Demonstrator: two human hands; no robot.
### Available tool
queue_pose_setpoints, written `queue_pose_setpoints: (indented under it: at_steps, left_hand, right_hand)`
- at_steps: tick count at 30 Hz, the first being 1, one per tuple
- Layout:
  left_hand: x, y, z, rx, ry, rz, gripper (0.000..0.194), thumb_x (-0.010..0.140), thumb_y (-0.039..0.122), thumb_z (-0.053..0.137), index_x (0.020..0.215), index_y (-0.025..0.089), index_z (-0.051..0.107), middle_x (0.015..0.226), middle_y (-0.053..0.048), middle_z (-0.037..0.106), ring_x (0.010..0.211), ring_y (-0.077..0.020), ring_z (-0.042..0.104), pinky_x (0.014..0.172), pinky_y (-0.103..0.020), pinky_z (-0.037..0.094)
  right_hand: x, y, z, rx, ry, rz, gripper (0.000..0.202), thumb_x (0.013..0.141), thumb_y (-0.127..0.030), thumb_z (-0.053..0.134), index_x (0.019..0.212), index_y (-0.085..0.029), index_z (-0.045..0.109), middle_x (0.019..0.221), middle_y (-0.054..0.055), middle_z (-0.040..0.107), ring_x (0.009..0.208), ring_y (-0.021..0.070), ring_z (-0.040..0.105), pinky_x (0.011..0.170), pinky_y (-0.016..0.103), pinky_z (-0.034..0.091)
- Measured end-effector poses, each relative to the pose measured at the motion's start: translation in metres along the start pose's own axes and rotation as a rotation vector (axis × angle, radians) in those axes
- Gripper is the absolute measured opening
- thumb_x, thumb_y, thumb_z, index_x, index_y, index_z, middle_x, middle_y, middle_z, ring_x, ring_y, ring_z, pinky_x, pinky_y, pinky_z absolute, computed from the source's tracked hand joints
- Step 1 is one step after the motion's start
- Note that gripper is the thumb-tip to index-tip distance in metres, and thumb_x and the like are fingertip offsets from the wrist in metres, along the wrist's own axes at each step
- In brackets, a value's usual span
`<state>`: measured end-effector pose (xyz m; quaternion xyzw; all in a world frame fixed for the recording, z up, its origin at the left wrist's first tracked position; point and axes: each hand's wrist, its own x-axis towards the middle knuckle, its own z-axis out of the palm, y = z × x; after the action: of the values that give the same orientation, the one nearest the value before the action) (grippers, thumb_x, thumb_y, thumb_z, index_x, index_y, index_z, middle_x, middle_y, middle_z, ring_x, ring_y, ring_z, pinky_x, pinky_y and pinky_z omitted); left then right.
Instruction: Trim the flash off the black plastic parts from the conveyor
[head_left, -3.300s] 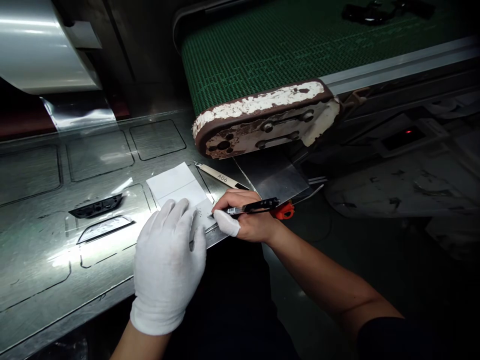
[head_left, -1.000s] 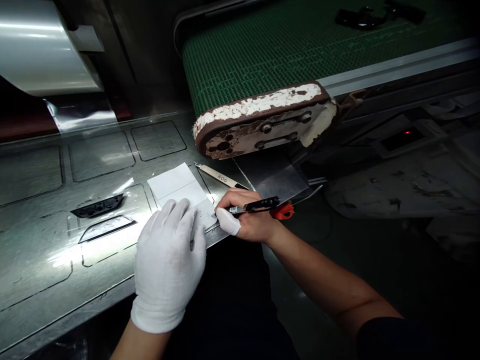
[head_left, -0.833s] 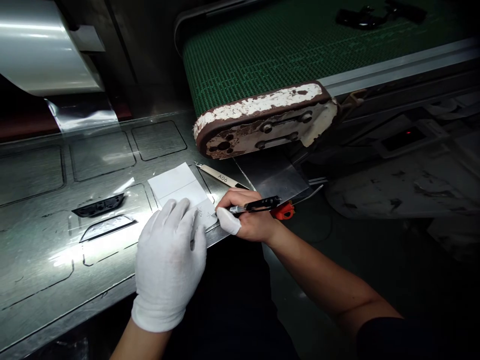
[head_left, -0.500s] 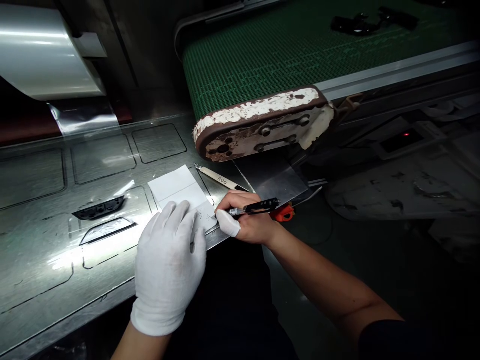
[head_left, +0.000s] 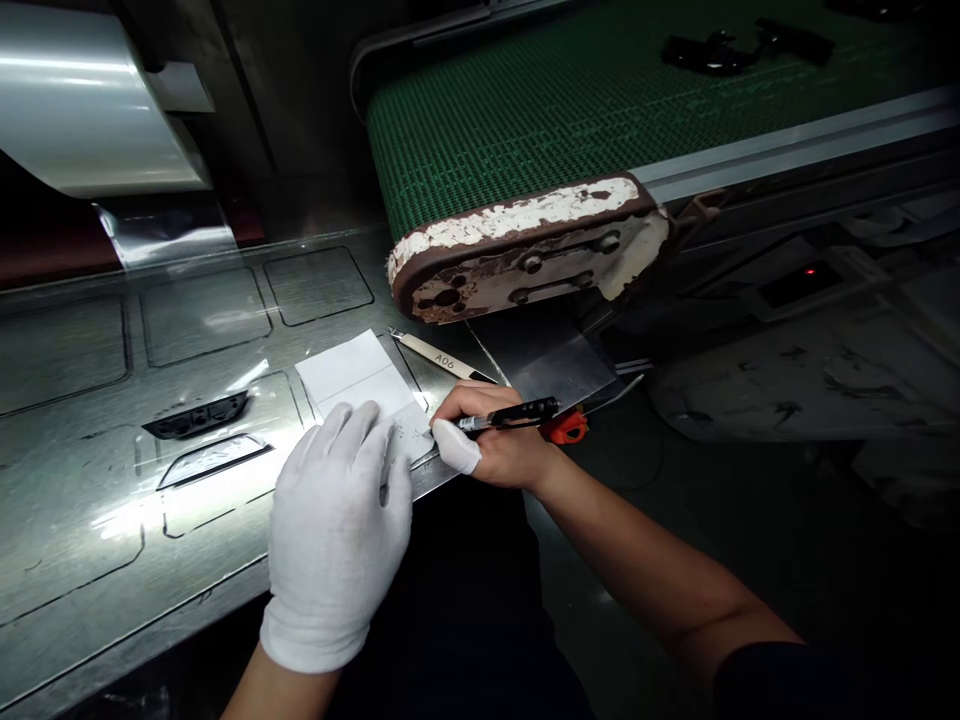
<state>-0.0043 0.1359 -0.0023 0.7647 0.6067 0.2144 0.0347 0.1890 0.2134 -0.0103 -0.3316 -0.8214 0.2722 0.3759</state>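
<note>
My left hand (head_left: 337,530), in a white glove, lies flat with its fingers on a creased sheet of white paper (head_left: 352,370). Small dark marks show on the paper's lower right part. My right hand (head_left: 499,440), bare except for a white cover on the thumb, is closed around a black pen (head_left: 517,413). The pen slants over the paper's right edge; its tip is hidden by the thumb. Just beyond the right hand lies a pale craft knife (head_left: 442,357) marked A06. Left of the paper are a black molded part (head_left: 196,415) and a dark-edged clear piece (head_left: 214,460).
The metal table (head_left: 67,480) carries drawn black outlines. A green conveyor belt (head_left: 510,120) with a chipped end plate overhangs its far right side, bearing black parts (head_left: 709,52). A film roll (head_left: 75,100) stands back left. An orange object (head_left: 566,427) sits behind my right wrist.
Almost nothing differs. Both hands keep their places on the paper, and the pen stays in my right hand with at most a tiny shift.
</note>
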Motion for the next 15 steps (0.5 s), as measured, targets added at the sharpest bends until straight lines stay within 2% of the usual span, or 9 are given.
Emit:
queue_pose_setpoints:
  at_steps: [15]
  left_hand:
    - [-0.0006,0.0002,0.0,-0.011,-0.006,-0.009,0.028,0.098,0.022,0.055,0.124,0.016,0.061,0.135,-0.016,0.066,0.127,-0.0383,0.059,0.108,-0.057,0.048]
  right_hand:
    - [-0.0013,0.0007,0.0004,0.007,0.01,-0.002,0.011,0.089,-0.023,0.067,0.078,-0.02,0.066,0.073,0.001,0.069,0.066,0.0147,0.063,0.065,0.028,0.05]
